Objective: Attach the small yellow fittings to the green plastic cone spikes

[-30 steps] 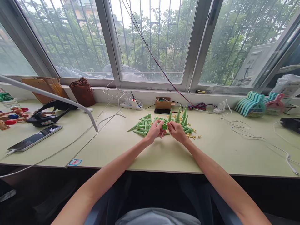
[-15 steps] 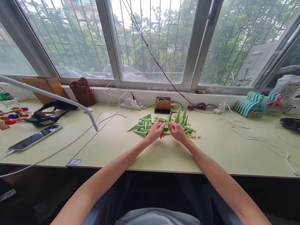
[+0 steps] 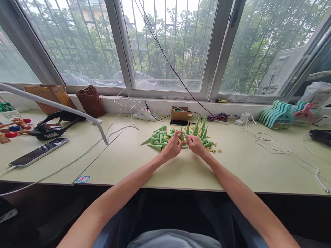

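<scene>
Along our desk [image 3: 165, 172], the open box [image 3: 180, 112] stands at the back, its contents unclear to us. In front of the box, our left hand [image 3: 172, 147] holds one green spike [image 3: 182, 135] between thumb and forefinger, its long axis upright. Our right hand [image 3: 196, 145] bunches narrowly just beside it; what it grips we cannot tell. Yellow pegs [image 3: 212, 151] lie right-front of the box.

Desk sticker [image 3: 83, 179], green bottle label [image 3: 7, 106]: markings not legible.
</scene>
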Demonstrator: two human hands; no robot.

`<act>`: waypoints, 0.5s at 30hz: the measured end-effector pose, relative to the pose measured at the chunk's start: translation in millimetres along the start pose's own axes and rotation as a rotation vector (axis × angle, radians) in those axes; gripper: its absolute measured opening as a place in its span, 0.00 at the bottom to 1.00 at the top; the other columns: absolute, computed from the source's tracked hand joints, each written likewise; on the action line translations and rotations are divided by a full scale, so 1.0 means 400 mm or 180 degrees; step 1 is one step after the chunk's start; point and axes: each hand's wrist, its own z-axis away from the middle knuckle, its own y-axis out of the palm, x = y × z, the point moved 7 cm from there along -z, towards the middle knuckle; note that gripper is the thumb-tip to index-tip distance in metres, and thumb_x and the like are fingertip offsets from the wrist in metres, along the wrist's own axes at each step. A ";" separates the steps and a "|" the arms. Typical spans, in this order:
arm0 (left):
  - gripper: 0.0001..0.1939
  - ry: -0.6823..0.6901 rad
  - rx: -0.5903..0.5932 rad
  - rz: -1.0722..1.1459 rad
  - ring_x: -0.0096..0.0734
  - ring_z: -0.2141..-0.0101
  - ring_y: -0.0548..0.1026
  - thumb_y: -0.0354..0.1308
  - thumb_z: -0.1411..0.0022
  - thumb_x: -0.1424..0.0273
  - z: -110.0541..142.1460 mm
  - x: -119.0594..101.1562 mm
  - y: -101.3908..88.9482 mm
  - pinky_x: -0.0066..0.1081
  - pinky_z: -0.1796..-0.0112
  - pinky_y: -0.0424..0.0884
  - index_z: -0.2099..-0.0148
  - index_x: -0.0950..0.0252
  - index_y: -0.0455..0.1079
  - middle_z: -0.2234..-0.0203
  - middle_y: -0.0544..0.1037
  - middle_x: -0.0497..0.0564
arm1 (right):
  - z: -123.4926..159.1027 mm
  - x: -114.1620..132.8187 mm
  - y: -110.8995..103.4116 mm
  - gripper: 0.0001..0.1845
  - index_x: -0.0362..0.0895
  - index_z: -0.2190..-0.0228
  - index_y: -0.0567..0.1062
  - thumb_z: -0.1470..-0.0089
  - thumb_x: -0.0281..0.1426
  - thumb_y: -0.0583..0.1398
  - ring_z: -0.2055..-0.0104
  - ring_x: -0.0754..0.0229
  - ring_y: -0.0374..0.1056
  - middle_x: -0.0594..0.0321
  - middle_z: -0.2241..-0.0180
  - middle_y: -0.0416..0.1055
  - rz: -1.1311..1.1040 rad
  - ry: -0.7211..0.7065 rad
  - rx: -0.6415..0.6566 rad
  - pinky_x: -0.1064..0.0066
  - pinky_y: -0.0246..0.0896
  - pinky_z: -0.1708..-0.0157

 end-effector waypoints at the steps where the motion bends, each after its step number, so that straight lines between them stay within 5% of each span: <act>1: 0.16 0.0060 -0.0034 -0.0049 0.18 0.81 0.63 0.54 0.36 0.65 0.000 0.000 0.000 0.23 0.75 0.61 0.49 0.59 0.56 0.68 0.70 0.46 | 0.000 -0.003 0.001 0.27 0.47 0.82 0.58 0.37 0.49 0.46 0.81 0.62 0.54 0.65 0.86 0.59 -0.0047 0.0039 0.0004 0.69 0.49 0.77; 11: 0.18 -0.0256 -0.0246 0.0116 0.17 0.80 0.67 0.54 0.36 0.60 -0.006 0.025 -0.001 0.24 0.77 0.64 0.51 0.61 0.53 0.58 0.70 0.52 | -0.007 -0.023 0.002 0.27 0.47 0.80 0.59 0.39 0.52 0.48 0.81 0.63 0.56 0.66 0.84 0.59 -0.0397 0.0120 -0.0210 0.70 0.49 0.79; 15: 0.18 -0.0513 -0.0302 0.0310 0.19 0.83 0.67 0.50 0.34 0.55 -0.008 0.029 -0.005 0.24 0.81 0.62 0.50 0.61 0.56 0.64 0.71 0.50 | -0.006 -0.027 -0.006 0.27 0.47 0.79 0.58 0.39 0.53 0.48 0.80 0.63 0.55 0.67 0.83 0.57 -0.0429 0.0092 -0.0372 0.70 0.50 0.79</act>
